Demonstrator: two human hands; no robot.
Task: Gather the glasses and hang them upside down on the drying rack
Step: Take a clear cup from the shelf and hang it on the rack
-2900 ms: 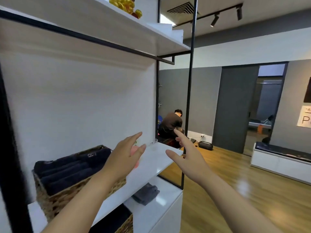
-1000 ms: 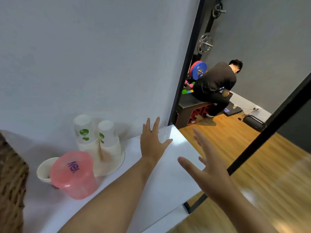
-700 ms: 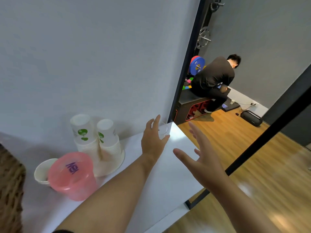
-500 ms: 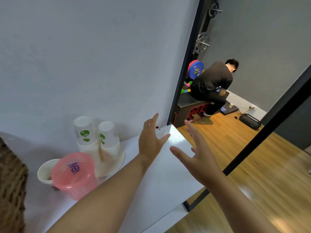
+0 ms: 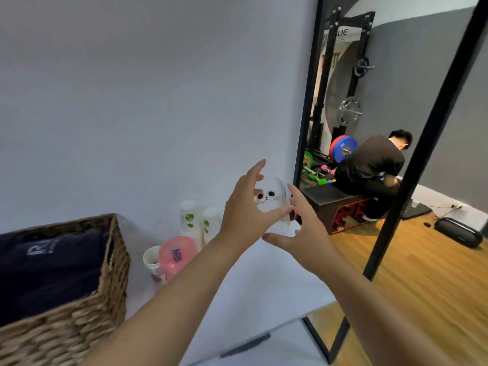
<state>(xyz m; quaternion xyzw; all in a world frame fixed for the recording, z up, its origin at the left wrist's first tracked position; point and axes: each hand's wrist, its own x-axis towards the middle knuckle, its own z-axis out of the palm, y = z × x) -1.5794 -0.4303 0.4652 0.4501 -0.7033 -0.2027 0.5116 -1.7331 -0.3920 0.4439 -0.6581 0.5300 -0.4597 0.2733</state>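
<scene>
My left hand (image 5: 247, 207) grips a clear glass (image 5: 272, 198) printed with a small cartoon face, lifted above the far end of the white shelf (image 5: 250, 286). Thumb and fingers wrap its left side. My right hand (image 5: 303, 231) hovers just to the right and below the glass, fingers spread, not clearly touching it. No drying rack is in view.
A wicker basket (image 5: 105, 281) of dark towels fills the left. Stacked paper cups (image 5: 196, 220), a pink container (image 5: 177, 256) and a small white cup (image 5: 151, 261) stand by the wall. A black frame post (image 5: 412, 165) rises at right. A person (image 5: 369, 167) sits on a box beyond.
My left hand closed around the glass at the shelf's far corner and raised it off the shelf. My right hand came up beside it. The view pulled back, showing the basket.
</scene>
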